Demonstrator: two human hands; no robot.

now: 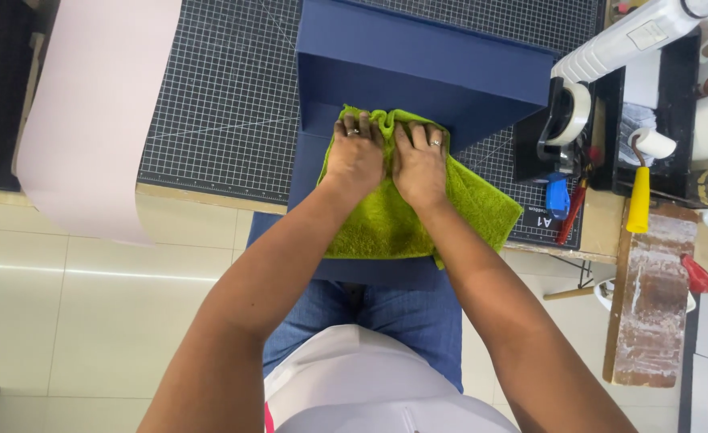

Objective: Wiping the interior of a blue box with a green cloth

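- Clearly, both hands lie flat on a lime-green terry cloth (406,216), which is spread over a large navy-blue rigid board box (418,68) folded open on the table (602,228).
- Left hand (355,156): its grip is spread, palm down and fingers forward, pushing the cloth into the fold where the box's upright wall meets its flat panel; it pinches nothing.
- Right hand (419,164): the same state, flat beside the left hand and nearly touching it, fingertips at the same fold.
- Cloth: soft, limp and light by the look of it; it bunches into ridges just ahead of the fingers and hangs loose over the box's near panel. It probably grips well under a flat palm, while a corner pinch would lift it easily.
- Box: stiff, smooth-faced and likely light for its size; its near panel juts past the table edge toward the person. The surface probably marks easily, so the edges seem the safer hold.
- Beside the box: a dark gridded cutting mat (225,96) lies under it, a pale pink paper sheet (89,112) hangs well to its left, and a tape dispenser (566,116) stands just right of it.
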